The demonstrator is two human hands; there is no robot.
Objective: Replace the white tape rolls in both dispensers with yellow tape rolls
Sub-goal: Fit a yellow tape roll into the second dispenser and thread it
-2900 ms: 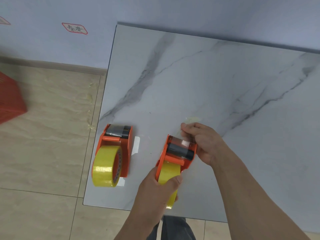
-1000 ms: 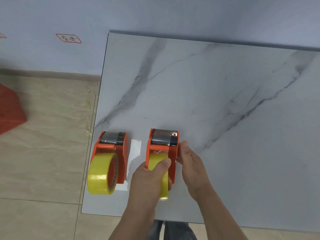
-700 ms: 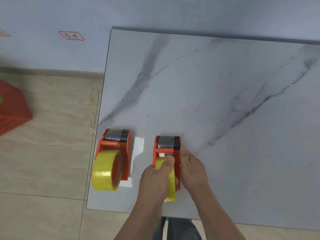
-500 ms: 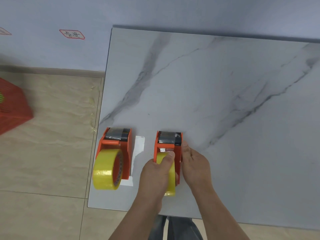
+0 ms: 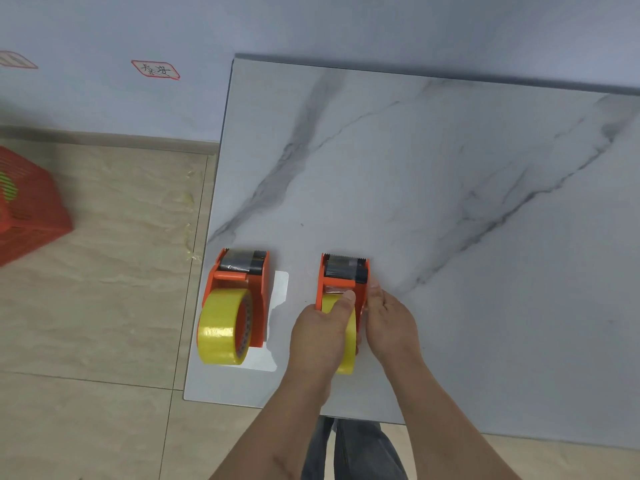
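Observation:
Two orange tape dispensers stand side by side near the front left of the marble table (image 5: pixel 450 202). The left dispenser (image 5: pixel 254 292) carries a yellow tape roll (image 5: pixel 221 330) and nobody touches it. The right dispenser (image 5: pixel 343 275) also carries a yellow roll (image 5: pixel 349 355), mostly covered by my hands. My left hand (image 5: pixel 320 336) grips that roll from the left, thumb lying over its top. My right hand (image 5: pixel 389 323) rests against the dispenser's right side, fingers fairly straight. No white roll is in view.
A white card (image 5: pixel 280 289) lies flat under and beside the left dispenser. An orange mesh basket (image 5: pixel 27 206) stands on the tiled floor at far left. The table's left edge and front edge run close to the dispensers. A wall is behind the table.
The right dispenser, earlier tilted while my right hand pinched tape at its cutter, now stands straight beside the left one. My right hand has dropped to its side. In the last half second little moved.

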